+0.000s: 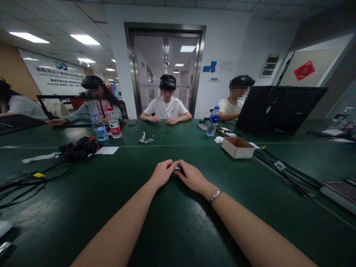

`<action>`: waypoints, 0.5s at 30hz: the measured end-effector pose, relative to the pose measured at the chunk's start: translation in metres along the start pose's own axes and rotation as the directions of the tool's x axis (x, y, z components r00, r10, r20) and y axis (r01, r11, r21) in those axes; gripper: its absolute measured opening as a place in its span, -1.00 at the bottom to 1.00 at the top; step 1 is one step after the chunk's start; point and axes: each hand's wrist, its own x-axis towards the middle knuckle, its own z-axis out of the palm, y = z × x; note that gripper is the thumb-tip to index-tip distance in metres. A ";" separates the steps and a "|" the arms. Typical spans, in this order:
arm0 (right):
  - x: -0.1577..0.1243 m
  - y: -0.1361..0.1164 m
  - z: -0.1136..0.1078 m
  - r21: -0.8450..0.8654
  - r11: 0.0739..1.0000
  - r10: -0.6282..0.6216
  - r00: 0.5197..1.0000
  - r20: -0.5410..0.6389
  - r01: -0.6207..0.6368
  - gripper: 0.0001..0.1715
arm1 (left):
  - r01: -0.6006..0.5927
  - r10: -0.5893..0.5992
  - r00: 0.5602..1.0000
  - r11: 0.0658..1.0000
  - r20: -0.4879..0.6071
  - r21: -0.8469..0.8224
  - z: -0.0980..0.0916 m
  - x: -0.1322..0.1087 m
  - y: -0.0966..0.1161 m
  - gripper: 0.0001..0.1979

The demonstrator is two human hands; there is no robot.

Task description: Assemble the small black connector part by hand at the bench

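Both my hands meet over the middle of the green table (119, 207). Between them is a small black and silver object (179, 169), mostly hidden by fingers, so its kind cannot be made out. My left hand (162, 173) is closed, with thumb and fingertips pressed to the object's left side. My right hand (192, 175) curls round the dark part from the right, its thumb along the near side. A silver bracelet (216, 195) is on my right wrist.
An open cardboard box (238, 151) stands to the right, near cables (289, 176) and a blue-capped bottle (213, 121). At left lie a black bundle (79, 149), a paper sheet (108, 150) and two bottles. Metal pieces (144, 139) lie ahead; several people sit around the table.
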 end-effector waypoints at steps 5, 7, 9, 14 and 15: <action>-0.005 -0.010 -0.008 -0.128 0.992 -0.009 1.000 0.017 0.012 -0.89 | 0.040 -0.040 0.999 0.999 -0.018 0.006 0.003 -0.005 0.008 -0.50; -0.015 -0.008 -0.022 -0.250 0.966 -0.048 0.997 0.063 0.062 -0.85 | 0.083 -0.083 0.997 0.996 0.008 0.045 -0.005 -0.012 0.015 -0.49; -0.034 0.002 -0.044 -0.357 0.932 -0.031 0.994 0.101 0.065 -0.78 | 0.099 -0.113 0.983 0.990 0.146 0.099 -0.024 -0.027 0.021 -0.51; -0.136 0.069 -0.118 -0.440 0.869 0.260 0.966 0.016 -0.227 -0.64 | 0.099 -0.189 0.968 0.892 0.165 0.441 -0.119 -0.105 0.002 -0.65; -0.163 0.088 -0.131 -0.448 0.850 0.308 0.951 -0.006 -0.278 -0.62 | 0.149 -0.209 0.976 0.849 0.062 0.507 -0.141 -0.126 -0.009 -0.64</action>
